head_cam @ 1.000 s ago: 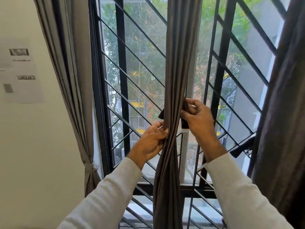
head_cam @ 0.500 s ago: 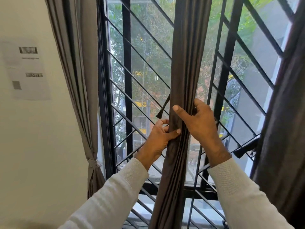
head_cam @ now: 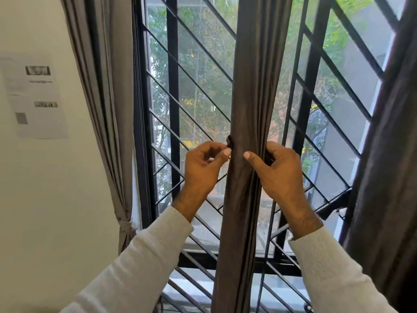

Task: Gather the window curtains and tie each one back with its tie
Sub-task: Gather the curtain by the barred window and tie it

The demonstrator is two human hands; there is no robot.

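Note:
A gathered dark grey-brown middle curtain [head_cam: 252, 98] hangs as a narrow column in front of the window. My left hand [head_cam: 204, 168] pinches the dark end of the tie [head_cam: 229, 142] at the curtain's left edge. My right hand [head_cam: 276, 171] wraps the curtain from the right, thumb pressed across its front, fingers curled behind. The rest of the tie is hidden behind the fabric. A lighter grey left curtain [head_cam: 106, 109] hangs by the wall, tied back low at a knot [head_cam: 126, 223].
Black window bars [head_cam: 172, 98] with diagonal rails stand right behind the curtain. A dark right curtain [head_cam: 390, 154] hangs loose at the frame's right edge. A printed paper sheet [head_cam: 33, 96] is stuck on the white wall at left.
Both hands have moved up the curtain. My left hand went from holding the fabric to pinching the tie end at its left edge. My right thumb now lies across the front.

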